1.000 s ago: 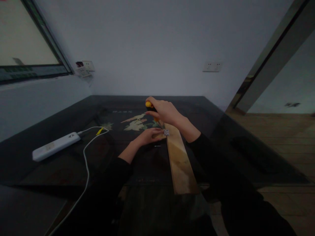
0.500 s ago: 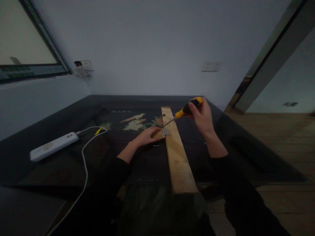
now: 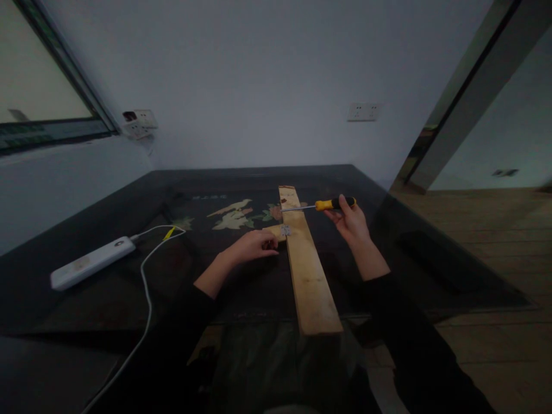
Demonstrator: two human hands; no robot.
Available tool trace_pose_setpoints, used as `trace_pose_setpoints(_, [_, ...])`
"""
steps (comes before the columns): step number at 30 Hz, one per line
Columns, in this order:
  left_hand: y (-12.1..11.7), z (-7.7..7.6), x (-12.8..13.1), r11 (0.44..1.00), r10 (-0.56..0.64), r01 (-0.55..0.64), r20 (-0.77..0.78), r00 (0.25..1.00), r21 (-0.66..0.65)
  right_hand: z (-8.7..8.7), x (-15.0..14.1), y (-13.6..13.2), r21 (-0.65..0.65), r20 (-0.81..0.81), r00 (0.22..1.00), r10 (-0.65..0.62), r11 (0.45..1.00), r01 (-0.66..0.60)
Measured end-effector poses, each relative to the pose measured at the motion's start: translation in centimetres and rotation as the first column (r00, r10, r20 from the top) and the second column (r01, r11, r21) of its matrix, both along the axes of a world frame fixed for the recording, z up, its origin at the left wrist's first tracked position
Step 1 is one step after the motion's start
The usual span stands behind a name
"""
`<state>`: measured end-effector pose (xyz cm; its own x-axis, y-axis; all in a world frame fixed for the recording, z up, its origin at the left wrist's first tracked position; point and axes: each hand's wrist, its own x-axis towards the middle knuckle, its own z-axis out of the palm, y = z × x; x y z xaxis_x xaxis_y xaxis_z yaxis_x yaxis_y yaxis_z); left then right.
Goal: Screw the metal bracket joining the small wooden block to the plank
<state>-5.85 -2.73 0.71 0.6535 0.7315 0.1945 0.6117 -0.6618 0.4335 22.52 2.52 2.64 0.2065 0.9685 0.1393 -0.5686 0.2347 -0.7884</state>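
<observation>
A long pale wooden board (image 3: 313, 282) lies lengthwise on the dark table. A metal hinge (image 3: 285, 230) joins its left edge to a short wooden piece (image 3: 274, 230). My left hand (image 3: 250, 246) is at that short piece, fingers curled with thumb and fingertips close together just below it. Whatever the fingertips hold, if anything, is too small to make out. My right hand (image 3: 351, 221) grips a screwdriver (image 3: 335, 204) by its yellow and black handle. The screwdriver is nearly level, its shaft crossing above the board beyond the hinge, its tip near the board's left edge.
On the left of the table (image 3: 181, 287) lies a white power strip (image 3: 92, 261); its white cable (image 3: 149, 293), with a yellow tag (image 3: 169, 233), runs toward the front edge. A wall with sockets (image 3: 363, 112) stands behind the table.
The screwdriver has come off the hinge area and swung from a slant to nearly level. My left hand has slid down from the hinge and curled its fingers where a small screw lay.
</observation>
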Motion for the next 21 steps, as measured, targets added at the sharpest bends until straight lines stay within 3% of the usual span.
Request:
trace_pose_setpoints(15, [-0.5, 0.0, 0.7, 0.996, -0.076, 0.08, -0.088, 0.993, 0.035, -0.5, -0.2, -0.3, 0.026, 0.118, 0.993, -0.029, 0.999, 0.026])
trace_pose_setpoints(21, [-0.5, -0.3, 1.1, 0.999, -0.004, 0.007, -0.059, 0.998, 0.041, -0.4, 0.0, -0.2, 0.027, 0.083, 0.996, -0.041, 0.999, 0.039])
